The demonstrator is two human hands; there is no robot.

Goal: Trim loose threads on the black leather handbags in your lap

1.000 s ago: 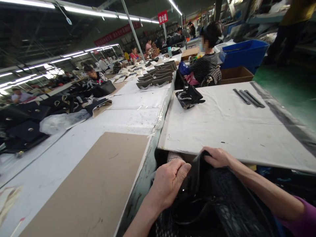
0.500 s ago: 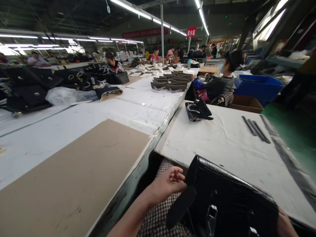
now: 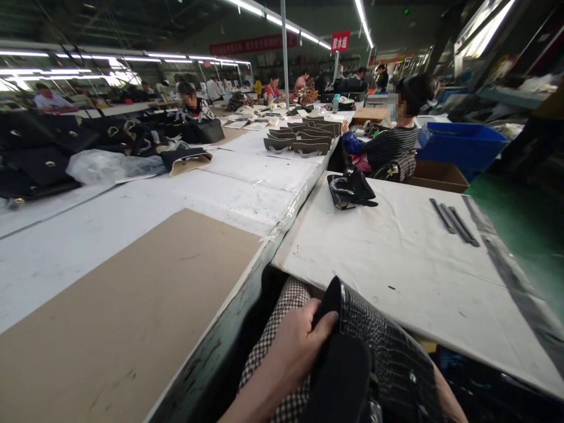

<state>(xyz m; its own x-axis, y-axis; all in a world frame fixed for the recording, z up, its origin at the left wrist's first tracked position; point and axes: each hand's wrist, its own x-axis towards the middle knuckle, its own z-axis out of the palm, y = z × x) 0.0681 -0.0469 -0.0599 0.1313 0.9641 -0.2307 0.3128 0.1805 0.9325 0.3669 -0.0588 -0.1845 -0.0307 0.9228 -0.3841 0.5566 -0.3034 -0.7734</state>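
A black crocodile-patterned handbag (image 3: 383, 335) stands tilted above my lap, at the bottom right of the head view. Its smooth black side panel bulges toward me. My left hand (image 3: 304, 332) is closed on the bag's upper left edge, thumb on the near face and fingers bent over the far side. At the bag's right side only a part of my right hand or forearm (image 3: 447, 393) shows; the bag hides its fingers. A smaller black bag piece with a wrapped handle (image 3: 351, 189) lies on the light side table (image 3: 409, 252).
Several dark strips (image 3: 453, 222) lie on the side table. To the left runs a long white worktable (image 3: 211, 194) with a brown board (image 3: 176, 282), rows of dark bag panels (image 3: 299, 138) and black bags (image 3: 30, 167). A co-worker (image 3: 392, 141) sits ahead near a blue bin (image 3: 462, 147).
My left hand, earlier held off the bag with curled fingers, has taken hold of its upper left edge. The bag has turned and shifted left, and my right arm moved left with it.
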